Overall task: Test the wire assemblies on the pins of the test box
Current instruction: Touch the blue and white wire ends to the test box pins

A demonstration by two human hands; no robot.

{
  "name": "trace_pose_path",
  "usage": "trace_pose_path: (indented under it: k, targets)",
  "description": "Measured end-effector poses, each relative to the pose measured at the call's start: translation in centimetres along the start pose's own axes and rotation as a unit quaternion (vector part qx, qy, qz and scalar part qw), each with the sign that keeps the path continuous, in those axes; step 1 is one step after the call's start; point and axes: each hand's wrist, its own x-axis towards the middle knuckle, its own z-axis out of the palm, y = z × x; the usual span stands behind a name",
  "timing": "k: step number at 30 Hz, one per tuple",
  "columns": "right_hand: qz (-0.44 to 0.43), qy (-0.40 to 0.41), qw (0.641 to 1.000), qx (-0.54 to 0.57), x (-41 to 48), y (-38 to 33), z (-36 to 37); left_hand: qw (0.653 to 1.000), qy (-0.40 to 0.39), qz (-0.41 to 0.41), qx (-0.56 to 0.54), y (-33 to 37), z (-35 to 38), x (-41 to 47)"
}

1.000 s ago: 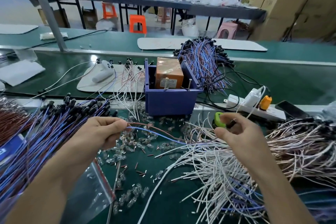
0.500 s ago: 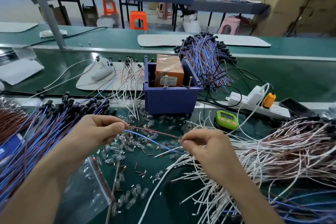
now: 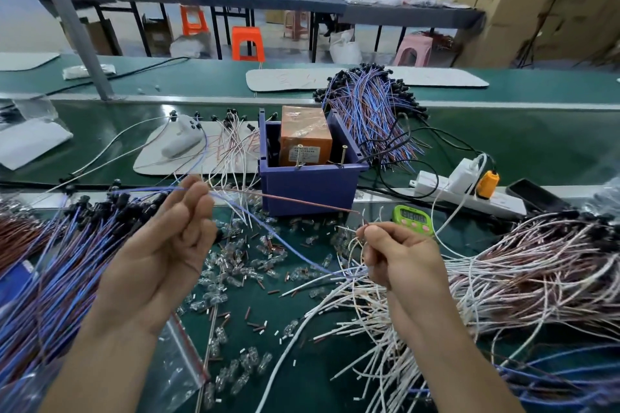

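Observation:
My left hand (image 3: pixel 161 245) pinches one wire assembly between fingertips, raised in front of the test box. Its brown wire (image 3: pixel 295 200) runs right to a bare tip near my right hand; its blue wire (image 3: pixel 285 241) droops toward my right hand (image 3: pixel 399 258), which grips that wire's end in curled fingers. The test box (image 3: pixel 312 184) is a blue bin holding an orange block, with two metal pins (image 3: pixel 300 156) standing at its front rim. It sits just beyond both hands.
A heap of blue and brown assemblies (image 3: pixel 50 261) lies at left, another (image 3: pixel 369 111) behind the bin, white and brown wires (image 3: pixel 520 271) at right. Small glass bulbs (image 3: pixel 235 265) litter the green mat. A green timer (image 3: pixel 411 216) and power strip (image 3: pixel 469 193) sit right.
My left hand rose and turned palm-up with the assembly. My right hand came back from the timer to the wire ends and now grips the blue one. The brown wire swung up toward the box.

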Motion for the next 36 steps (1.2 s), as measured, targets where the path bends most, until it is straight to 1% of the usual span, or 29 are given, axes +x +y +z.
trace_pose_path:
  k: [1,2,3,5,7,9,11,13,15,16,17,18,19,20,21,23,25,27,30,31,34,36]
  targets:
    - [0.004,0.001,1.0,0.019,-0.1,-0.2,0.1,0.995,0.068,0.04,0.054,-0.3,0.1,0.4]
    - [0.007,-0.001,0.999,0.045,-0.2,-0.4,0.2,0.979,0.141,0.077,0.129,-0.6,0.3,0.7]
    - [0.007,-0.006,0.997,0.077,-0.2,-0.7,0.2,0.96,0.191,0.093,0.182,-0.8,0.5,0.8]
    - [-0.003,-0.015,0.991,0.129,-0.2,-1.6,-0.1,0.931,0.256,0.117,0.231,-1.1,0.9,0.9]
    - [-0.015,-0.02,0.99,0.136,-0.1,-2.5,-0.4,0.913,0.3,0.148,0.235,-1.0,1.2,0.8]
    - [-0.031,-0.021,0.996,0.083,0.1,-3.2,-0.7,0.915,0.294,0.169,0.219,-0.7,1.9,0.6]
    - [-0.054,-0.022,0.998,-0.011,0.4,-3.7,-0.8,0.908,0.274,0.202,0.242,-0.4,2.7,0.5]
    - [-0.093,-0.022,0.989,-0.116,0.6,-3.8,-0.7,0.873,0.259,0.274,0.309,-0.5,3.9,0.4]
    - [-0.136,-0.039,0.969,-0.202,0.5,-4.0,-0.4,0.824,0.223,0.333,0.4,-0.8,5.5,0.1]
    - [-0.148,-0.058,0.963,-0.216,0.4,-4.1,-0.2,0.802,0.196,0.335,0.455,-1.2,6.4,0.1]
    - [-0.148,-0.083,0.963,-0.21,0.3,-4.3,0.0,0.786,0.168,0.317,0.503,-1.8,7.1,0.2]
    - [-0.142,-0.107,0.965,-0.193,0.2,-4.4,0.2,0.785,0.143,0.285,0.532,-2.6,7.8,0.4]
    - [-0.132,-0.124,0.969,-0.168,0.3,-4.4,0.4,0.798,0.127,0.241,0.538,-3.5,8.4,0.6]
    - [-0.121,-0.131,0.974,-0.137,0.4,-4.3,0.6,0.821,0.122,0.195,0.523,-4.4,8.9,0.7]
    - [-0.11,-0.128,0.98,-0.107,0.5,-4.2,0.9,0.848,0.123,0.152,0.493,-5.4,9.3,0.8]
    - [-0.092,-0.096,0.989,-0.06,0.6,-3.9,1.6,0.897,0.137,0.08,0.414,-6.9,9.8,1.0]
    - [-0.07,-0.056,0.996,-0.023,0.6,-3.3,2.5,0.929,0.155,0.042,0.334,-7.9,10.1,1.2]
    - [-0.055,-0.025,0.998,0.008,0.5,-2.5,3.2,0.951,0.173,0.025,0.257,-8.5,10.5,1.3]
    - [-0.051,-0.016,0.998,0.033,0.0,-1.5,4.3,0.969,0.194,0.023,0.153,-9.3,11.1,1.5]
    - [-0.052,-0.011,0.998,0.04,-0.1,-1.3,4.6,0.969,0.202,0.031,0.142,-9.5,11.3,1.6]
    - [-0.046,0.018,0.996,0.072,-0.5,-0.9,5.4,0.952,0.236,0.064,0.185,-9.9,11.7,1.9]
    - [-0.034,0.001,0.996,0.085,-0.9,-0.7,5.6,0.951,0.248,0.079,0.165,-9.8,11.9,2.2]
